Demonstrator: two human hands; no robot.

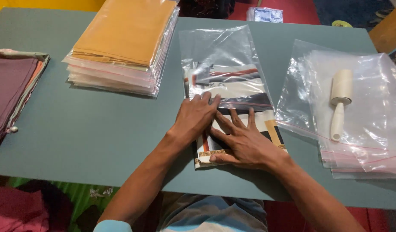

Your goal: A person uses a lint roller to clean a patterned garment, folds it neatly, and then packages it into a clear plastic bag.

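Both hands, left hand (197, 117) and right hand (243, 144), press flat, fingers spread, on one folded cloth (273, 129) half inside one bag (221, 64); one roller (339, 103) lies right.

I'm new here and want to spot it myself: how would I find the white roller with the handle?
Look to the right end of the grey-green table, where a pile of empty clear bags lies. The lint roller rests on top, the only solid white thing there, a drum above a slim handle.
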